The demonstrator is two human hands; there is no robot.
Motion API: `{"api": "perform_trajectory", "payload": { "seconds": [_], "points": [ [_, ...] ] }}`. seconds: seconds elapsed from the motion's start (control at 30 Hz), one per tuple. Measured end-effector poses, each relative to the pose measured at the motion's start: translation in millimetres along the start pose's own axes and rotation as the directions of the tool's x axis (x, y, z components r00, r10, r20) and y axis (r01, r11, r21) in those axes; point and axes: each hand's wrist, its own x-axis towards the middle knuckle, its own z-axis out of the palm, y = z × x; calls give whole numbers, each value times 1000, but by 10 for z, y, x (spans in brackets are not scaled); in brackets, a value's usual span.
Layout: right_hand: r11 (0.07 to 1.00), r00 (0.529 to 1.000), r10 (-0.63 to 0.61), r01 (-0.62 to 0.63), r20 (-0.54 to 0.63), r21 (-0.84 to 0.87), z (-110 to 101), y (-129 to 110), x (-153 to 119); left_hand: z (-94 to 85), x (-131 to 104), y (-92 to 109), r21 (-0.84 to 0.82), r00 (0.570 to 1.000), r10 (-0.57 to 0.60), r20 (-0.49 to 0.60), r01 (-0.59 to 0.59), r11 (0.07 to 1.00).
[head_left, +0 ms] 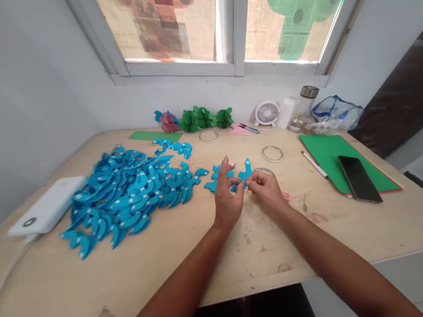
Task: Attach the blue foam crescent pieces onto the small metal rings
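Near the middle of the table, my left hand and my right hand meet with their fingertips pinched together at a small blue paper cutout. One end of the cutout, with a white patch, sticks up above my fingers. The raised fingers of my left hand stand apart from its pinch. More blue cutouts lie just behind and left of my left hand. Farther left spreads a big pile of curved blue paper pieces, many bearing small white patches. Partly behind my right hand is a roll of tape.
A white power bank with a cable lies at the left. At the back stand green paper figures, a small fan and a glass bottle. To the right, a phone rests on green sheets beside a pen.
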Motion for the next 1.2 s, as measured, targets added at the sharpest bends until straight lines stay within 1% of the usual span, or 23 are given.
{"api": "perform_trajectory", "payload": {
  "seconds": [0.13, 0.27, 0.4, 0.5, 0.57, 0.7, 0.8, 0.9, 1.0, 1.13, 1.2],
  "points": [
    [993, 998, 54, -50, -36, 103, 14, -50, -13, 4, -5, -27, -23, 999, -36, 0, 36, 999],
    [992, 996, 62, -54, -66, 118, -23, -105, -8, -4, -5, -40, -16, 997, -73, -33, 72, 997],
    [988, 995, 74, -66, -61, 137, -60, -93, 14, -9, 3, -44, -52, 993, -111, -40, 109, 993],
    [986, 995, 81, -71, -60, 149, -70, -83, 20, 2, 9, -58, -132, 986, -165, -37, 159, 978],
    [984, 995, 79, -69, -55, 163, -71, -98, 13, 11, 16, -73, -216, 974, -221, -37, 208, 954],
    [974, 997, 57, -44, -50, 223, -74, -148, -4, 9, 50, -96, -391, 942, -336, -10, 305, 868],
    [971, 996, 53, -34, -74, 237, -80, -143, 6, -7, 80, -88, -461, 924, -382, 21, 348, 817],
    [980, 995, 49, -31, -90, 195, -84, -96, 33, -13, 90, -67, -488, 919, -387, 73, 372, 790],
    [986, 996, 13, 1, -85, 168, -87, -48, 53, 0, 75, -50, -496, 918, -374, 130, 387, 778],
    [993, 992, -41, 53, -115, 108, -95, -10, 58, 24, 41, -34, -480, 924, -343, 166, 380, 791],
    [993, 992, -63, 73, -108, 94, -96, 6, 57, 30, 28, -25, -470, 929, -328, 174, 371, 801]
  ]
}}
